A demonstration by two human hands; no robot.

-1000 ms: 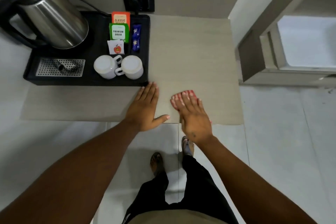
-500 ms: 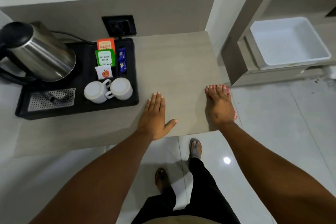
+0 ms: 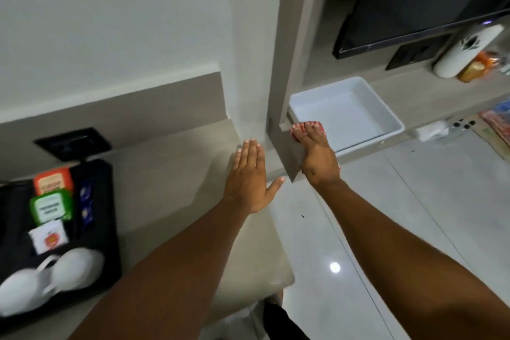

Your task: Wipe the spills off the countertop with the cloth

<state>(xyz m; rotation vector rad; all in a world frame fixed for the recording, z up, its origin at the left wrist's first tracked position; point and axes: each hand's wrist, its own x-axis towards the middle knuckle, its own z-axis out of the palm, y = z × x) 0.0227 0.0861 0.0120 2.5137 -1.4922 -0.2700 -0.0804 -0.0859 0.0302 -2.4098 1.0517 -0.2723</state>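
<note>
The beige countertop (image 3: 171, 174) runs from the lower left to a grey vertical panel (image 3: 281, 146). My left hand (image 3: 249, 176) lies flat and open on the counter's right end, fingers together, thumb out. To its right, my right hand (image 3: 317, 154) presses a red-and-white cloth (image 3: 309, 125) beyond the panel, near the front rim of a white tray (image 3: 392, 124). Only the cloth's edge shows past my fingertips. No spill is visible on the counter.
A black tray (image 3: 105, 229) at the left holds tea sachets (image 3: 52, 201) and two white cups (image 3: 55, 279). A dark wall socket (image 3: 73, 142) sits behind it. A TV screen (image 3: 414, 0) hangs at upper right above a shelf with a white bottle (image 3: 463, 52).
My right hand slid the cloth rightward off the counter's right end to the shelf by the white tray. My left hand shifted right along the counter. The view swung right and up.
</note>
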